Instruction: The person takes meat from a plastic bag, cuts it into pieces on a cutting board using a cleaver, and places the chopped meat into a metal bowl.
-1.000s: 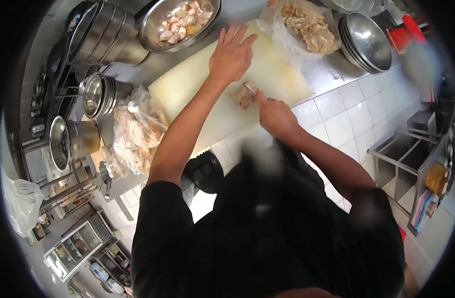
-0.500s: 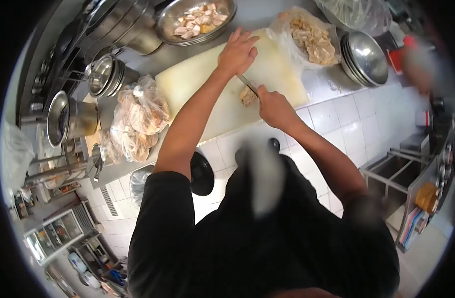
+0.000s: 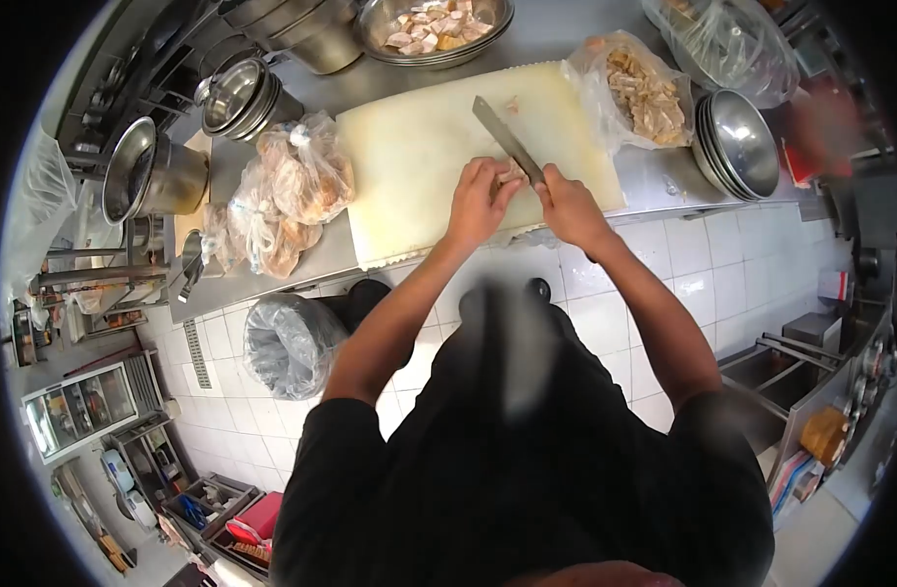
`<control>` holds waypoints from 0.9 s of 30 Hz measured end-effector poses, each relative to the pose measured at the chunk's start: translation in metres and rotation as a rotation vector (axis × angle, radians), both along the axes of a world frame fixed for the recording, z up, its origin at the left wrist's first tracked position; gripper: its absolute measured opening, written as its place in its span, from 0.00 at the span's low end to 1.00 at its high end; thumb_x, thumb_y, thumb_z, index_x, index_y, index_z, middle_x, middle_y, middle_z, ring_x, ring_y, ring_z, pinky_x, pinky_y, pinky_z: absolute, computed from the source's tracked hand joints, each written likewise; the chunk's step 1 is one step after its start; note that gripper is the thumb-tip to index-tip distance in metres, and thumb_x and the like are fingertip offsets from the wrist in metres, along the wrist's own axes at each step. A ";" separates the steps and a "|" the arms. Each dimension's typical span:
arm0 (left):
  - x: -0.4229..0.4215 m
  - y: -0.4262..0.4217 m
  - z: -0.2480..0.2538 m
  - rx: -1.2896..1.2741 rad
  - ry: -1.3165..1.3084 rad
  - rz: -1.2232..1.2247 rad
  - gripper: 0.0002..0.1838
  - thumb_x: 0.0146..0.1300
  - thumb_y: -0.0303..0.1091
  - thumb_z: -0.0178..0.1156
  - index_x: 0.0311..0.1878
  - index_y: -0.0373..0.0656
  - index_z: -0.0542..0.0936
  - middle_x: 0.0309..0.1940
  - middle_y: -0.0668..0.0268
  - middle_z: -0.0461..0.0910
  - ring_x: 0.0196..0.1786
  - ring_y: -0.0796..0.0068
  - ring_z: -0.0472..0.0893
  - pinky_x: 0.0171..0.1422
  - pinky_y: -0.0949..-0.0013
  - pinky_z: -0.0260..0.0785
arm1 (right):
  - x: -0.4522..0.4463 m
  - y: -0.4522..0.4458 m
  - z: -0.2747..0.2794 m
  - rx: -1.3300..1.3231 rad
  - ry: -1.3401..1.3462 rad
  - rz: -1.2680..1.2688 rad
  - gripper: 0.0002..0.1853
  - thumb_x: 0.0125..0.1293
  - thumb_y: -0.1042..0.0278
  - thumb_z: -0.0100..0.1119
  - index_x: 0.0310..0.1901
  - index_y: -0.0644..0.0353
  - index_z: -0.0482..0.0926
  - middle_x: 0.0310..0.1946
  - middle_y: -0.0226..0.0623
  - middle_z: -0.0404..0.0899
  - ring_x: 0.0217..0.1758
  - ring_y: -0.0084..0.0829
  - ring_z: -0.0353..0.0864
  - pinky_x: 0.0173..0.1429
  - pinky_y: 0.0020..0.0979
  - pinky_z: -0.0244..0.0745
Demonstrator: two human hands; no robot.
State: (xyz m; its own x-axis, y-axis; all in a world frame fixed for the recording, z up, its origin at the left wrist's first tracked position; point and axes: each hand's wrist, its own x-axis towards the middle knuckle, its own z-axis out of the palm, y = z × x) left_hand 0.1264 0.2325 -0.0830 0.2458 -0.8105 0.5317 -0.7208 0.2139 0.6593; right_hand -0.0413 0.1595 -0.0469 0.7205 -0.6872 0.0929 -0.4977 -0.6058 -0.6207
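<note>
My right hand [image 3: 572, 205] is closed round the handle of a kitchen knife [image 3: 505, 137], whose blade points up and left over the white cutting board [image 3: 419, 147]. Close to the blade, my left hand [image 3: 480, 201] has its fingers curled round a small pale piece of meat [image 3: 510, 172] at the near side of the board. Most of that piece is hidden by the fingers. A tiny scrap [image 3: 513, 103] lies farther back on the board.
Left of the board sit tied plastic bags of meat [image 3: 306, 176]. Behind stands a steel bowl of cut chunks [image 3: 438, 34]. An open bag of sliced meat [image 3: 644, 93] and stacked steel bowls [image 3: 740, 147] are at the right. A lined bin [image 3: 290, 347] stands below the counter.
My left hand has drawn back from the far side of the board and now holds the meat piece. The knife has swung to lie over the board, and the head view has shifted.
</note>
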 end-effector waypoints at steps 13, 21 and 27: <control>-0.002 0.001 -0.003 -0.103 0.098 0.012 0.14 0.53 0.31 0.70 0.39 0.38 0.77 0.41 0.56 0.76 0.44 0.55 0.78 0.45 0.61 0.73 | -0.013 -0.034 0.007 0.484 0.017 -0.038 0.11 0.72 0.63 0.49 0.45 0.63 0.67 0.18 0.38 0.72 0.18 0.36 0.73 0.22 0.37 0.65; -0.005 0.023 -0.001 -0.063 0.192 0.203 0.14 0.53 0.33 0.70 0.40 0.38 0.79 0.41 0.58 0.77 0.42 0.59 0.78 0.43 0.63 0.74 | 0.016 0.011 0.049 -0.007 -0.110 -0.164 0.09 0.71 0.68 0.48 0.48 0.63 0.67 0.22 0.51 0.76 0.28 0.53 0.78 0.32 0.44 0.70; 0.017 0.056 0.015 0.079 0.326 0.324 0.12 0.56 0.31 0.68 0.41 0.38 0.80 0.40 0.58 0.77 0.40 0.63 0.79 0.42 0.65 0.73 | 0.039 0.011 0.127 -0.258 -0.691 -0.240 0.08 0.71 0.69 0.49 0.46 0.64 0.70 0.22 0.44 0.76 0.20 0.38 0.75 0.26 0.36 0.69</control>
State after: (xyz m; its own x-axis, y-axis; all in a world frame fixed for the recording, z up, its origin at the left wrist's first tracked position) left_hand 0.1433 0.2887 -0.0683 0.6370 -0.6992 0.3246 -0.4947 -0.0480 0.8677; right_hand -0.0019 0.1710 0.0804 0.2747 -0.7126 0.6456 -0.1844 -0.6980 -0.6919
